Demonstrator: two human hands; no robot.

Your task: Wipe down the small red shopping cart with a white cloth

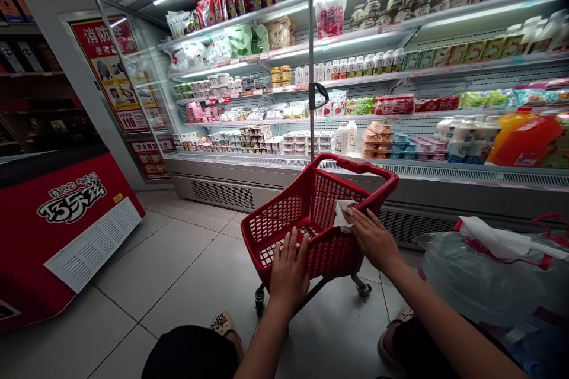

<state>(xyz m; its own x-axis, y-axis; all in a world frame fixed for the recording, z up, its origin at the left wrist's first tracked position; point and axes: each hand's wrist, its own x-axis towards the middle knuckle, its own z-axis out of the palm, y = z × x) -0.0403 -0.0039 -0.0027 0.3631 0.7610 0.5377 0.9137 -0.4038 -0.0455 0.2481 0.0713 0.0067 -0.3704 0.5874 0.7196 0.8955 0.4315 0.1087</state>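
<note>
Working over a pale tiled floor (178,272), facing a long, stocked refrigerated display case (262,176) across the back. Having a red freezer chest (38,246) at the left, well apart from the work, and clear bagged containers (471,272) at the right. Leaning toward a small red shopping cart (329,257), standing centrally on its casters (363,290), just in front of the display case. Resting the left hand (288,284) on the cart's near rim, toward its left end, fingers straight, slightly parted and released, not visibly clenching anything. Reaching with the right hand (373,240) to the same rim nearer the handle, grasping a white tissue (342,213) by the fingertips and holding it against the rim. Not seeing the thumb, so being unable to tell how firmly. Apparently wiping the rim, probably steadying with the left hand. Being unable to judge how far along. Calling next, most likely, for sliding the white tissue along the rim under light pressure, avoiding snagging it in the lattice or rolling the cart away.
</note>
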